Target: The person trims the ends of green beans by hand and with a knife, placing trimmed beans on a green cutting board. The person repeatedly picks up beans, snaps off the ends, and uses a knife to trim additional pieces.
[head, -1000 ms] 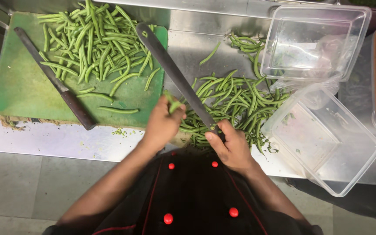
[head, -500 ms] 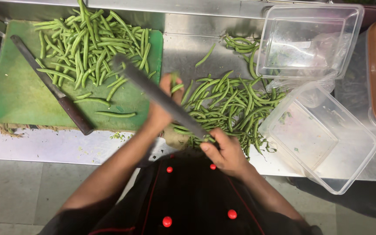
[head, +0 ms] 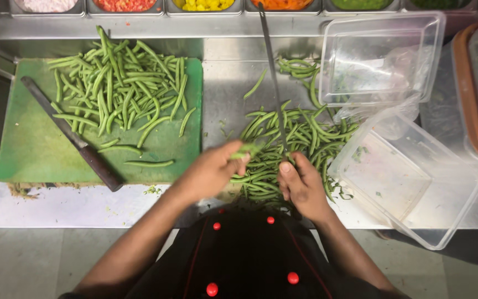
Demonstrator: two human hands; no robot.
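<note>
A green cutting board (head: 34, 149) lies at the left with a dark-handled knife (head: 73, 135) across it and a heap of trimmed beans (head: 120, 88) at its far side. Nearer the middle, the left hand (head: 211, 171) pinches a green bean (head: 244, 150) between thumb and fingertips, lifted just above the steel counter (head: 228, 83). The bean looks light, thin and fairly stiff, likely to snap if bent, so it is best held near one end. The right hand (head: 302, 185) is closed around the handle of a long knife (head: 272, 72), its blade pointing away over the loose pile of beans (head: 300, 138). Further right, two clear plastic tubs (head: 443, 194) sit just beside that pile.
</note>
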